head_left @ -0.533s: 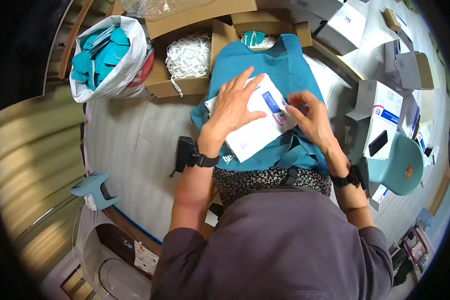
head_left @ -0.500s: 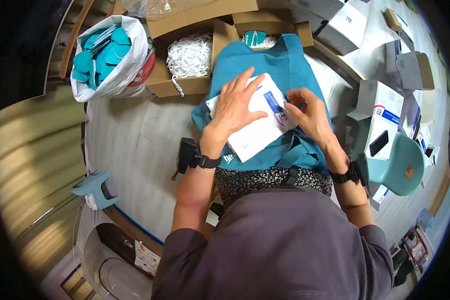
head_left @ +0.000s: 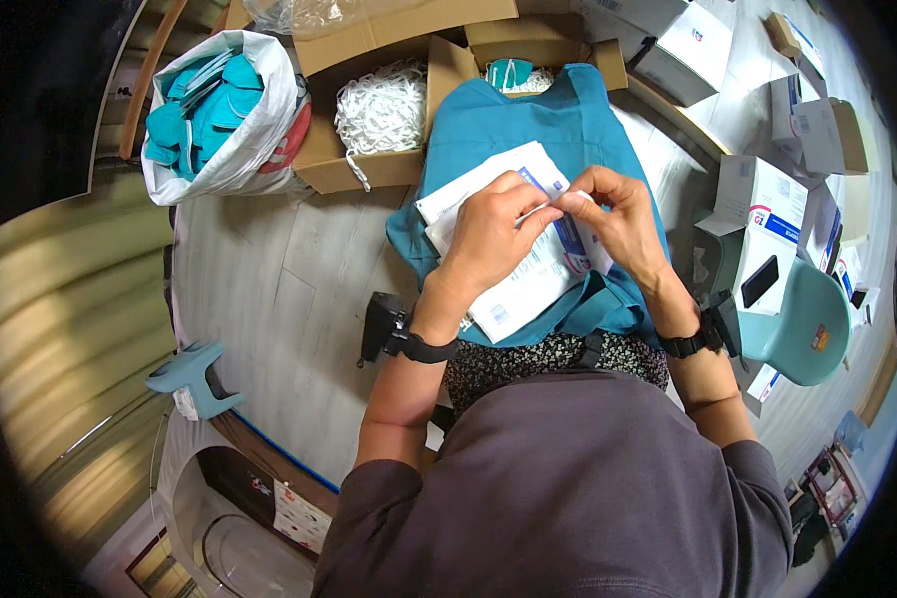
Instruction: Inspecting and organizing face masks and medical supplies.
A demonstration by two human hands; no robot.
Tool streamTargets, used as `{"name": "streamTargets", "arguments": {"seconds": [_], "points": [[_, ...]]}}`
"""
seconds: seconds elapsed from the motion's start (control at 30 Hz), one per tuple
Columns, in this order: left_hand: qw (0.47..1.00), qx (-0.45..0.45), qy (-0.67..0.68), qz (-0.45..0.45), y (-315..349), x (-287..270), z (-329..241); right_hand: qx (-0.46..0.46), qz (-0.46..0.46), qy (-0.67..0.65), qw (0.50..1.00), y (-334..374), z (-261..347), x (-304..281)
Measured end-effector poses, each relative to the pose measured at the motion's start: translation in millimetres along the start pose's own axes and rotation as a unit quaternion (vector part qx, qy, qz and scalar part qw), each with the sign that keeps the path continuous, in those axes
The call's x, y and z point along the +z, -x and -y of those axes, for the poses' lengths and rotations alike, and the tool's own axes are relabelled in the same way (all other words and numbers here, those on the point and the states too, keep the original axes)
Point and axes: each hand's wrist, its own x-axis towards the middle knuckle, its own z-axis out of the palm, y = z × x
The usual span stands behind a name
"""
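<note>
A stack of flat white cartons (head_left: pixel 515 289) with blue and pink print lies tilted on the teal apron (head_left: pixel 523 125) over my lap. Over its upper part, my left hand (head_left: pixel 496 227) is closed, thumb and fingers pinching a thin white edge. My right hand (head_left: pixel 620 217) meets it there, thumb and fingertips pinching the same edge from the right. That edge looks like part of the top carton, though my fingers partly cover it. Both wrists wear black straps with small dark devices.
Beyond my lap, an open cardboard box (head_left: pixel 314 159) holds a heap of white cords (head_left: pixel 381 110). A white sack (head_left: pixel 279 95) of teal masks (head_left: pixel 209 120) stands at the far left. On the right, a phone (head_left: pixel 759 282) lies on white cartons beside a teal chair (head_left: pixel 812 324).
My hands have come together over the cartons, and my left hand has gone from spread flat to pinching an edge. The top carton has shifted, showing more printed surface.
</note>
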Motion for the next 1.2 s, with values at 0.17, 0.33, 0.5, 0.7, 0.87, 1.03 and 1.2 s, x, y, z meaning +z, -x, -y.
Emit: {"name": "streamTargets", "arguments": {"seconds": [0.17, 0.33, 0.5, 0.7, 0.87, 1.03, 1.2], "points": [[0.982, 0.152, -0.089, -0.071, 9, 16, -3, 0.025, -0.031, 0.009, 0.999, 3, -2, 8], [0.954, 0.253, -0.154, -0.052, 30, 17, -42, 0.012, -0.089, 0.184, 0.979, -1, -19, 16], [0.984, 0.167, 0.059, -0.024, 42, -3, -66, 0.001, -0.104, 0.255, 0.961, 2, -28, 24], [0.976, 0.094, 0.188, 0.056, 56, -18, -81, -0.039, -0.152, 0.329, 0.931, 1, -47, 22], [0.963, -0.079, 0.251, 0.059, 56, -27, -60, -0.068, -0.176, 0.325, 0.927, 3, -48, 16], [0.976, -0.087, -0.116, -0.164, -4, -6, 8, -0.163, -0.183, 0.273, 0.93, 2, -32, 16], [0.95, 0.031, -0.293, -0.105, -24, 5, 51, -0.184, -0.179, 0.257, 0.932, 0, -31, 17]]}}
